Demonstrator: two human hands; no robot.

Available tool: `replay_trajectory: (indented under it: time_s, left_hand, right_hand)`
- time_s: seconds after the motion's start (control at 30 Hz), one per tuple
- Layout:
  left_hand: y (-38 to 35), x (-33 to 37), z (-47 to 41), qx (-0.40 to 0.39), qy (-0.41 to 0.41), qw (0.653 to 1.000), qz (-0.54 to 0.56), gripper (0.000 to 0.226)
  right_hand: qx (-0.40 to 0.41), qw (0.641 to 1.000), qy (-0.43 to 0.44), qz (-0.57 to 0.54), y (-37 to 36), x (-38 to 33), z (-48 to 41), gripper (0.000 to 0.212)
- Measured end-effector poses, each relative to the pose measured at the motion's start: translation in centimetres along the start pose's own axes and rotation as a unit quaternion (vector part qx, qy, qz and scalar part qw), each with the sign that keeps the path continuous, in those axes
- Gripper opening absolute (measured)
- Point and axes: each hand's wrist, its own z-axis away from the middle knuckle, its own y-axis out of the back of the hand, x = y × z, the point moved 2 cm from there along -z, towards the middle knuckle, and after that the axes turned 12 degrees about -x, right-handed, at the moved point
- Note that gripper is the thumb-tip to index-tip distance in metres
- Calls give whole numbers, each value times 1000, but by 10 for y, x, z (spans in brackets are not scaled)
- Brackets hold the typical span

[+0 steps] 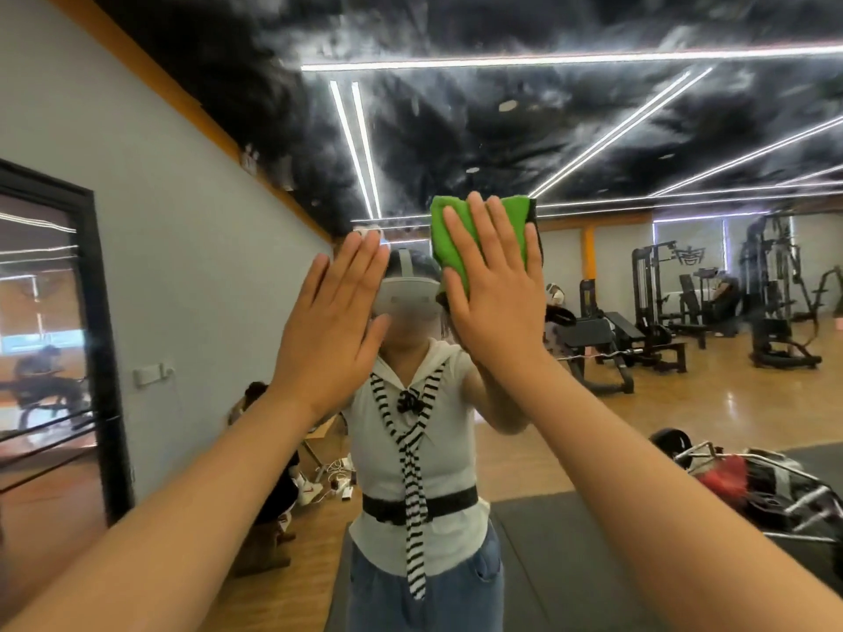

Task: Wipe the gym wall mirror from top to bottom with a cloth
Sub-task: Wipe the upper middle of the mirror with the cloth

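The wall mirror (593,143) fills most of the view and shows smeary streaks across its upper part. A folded green cloth (456,230) lies flat against the glass at about head height. My right hand (492,289) presses on it with straight, spread fingers. My left hand (333,317) is raised just to the left, palm toward the glass, fingers straight and together, holding nothing. Whether that palm touches the mirror cannot be told. My own reflection stands behind both hands.
A grey wall (159,221) with a black-framed door (98,358) runs along the left. The mirror reflects weight machines (661,303), benches, a wooden floor and dark mats (547,540). Loose gear (752,485) lies low on the right.
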Motion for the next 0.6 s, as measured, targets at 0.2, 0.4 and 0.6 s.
replay_trajectory:
  time_s: [0.2,0.4,0.6]
  left_hand:
    - [16,-50,40,-2,-32,999,-22,68]
    - [12,-118,86,12,58,998,-21,70]
    - [4,-150,107,3,35,999,-16,73]
  right_hand:
    - [14,997,-69,-32,-14,-77,-7,58]
    - [-85,962,245,84,-27,-92,37,57]
    - [-36,998,44,30,-3,-53,-4,59]
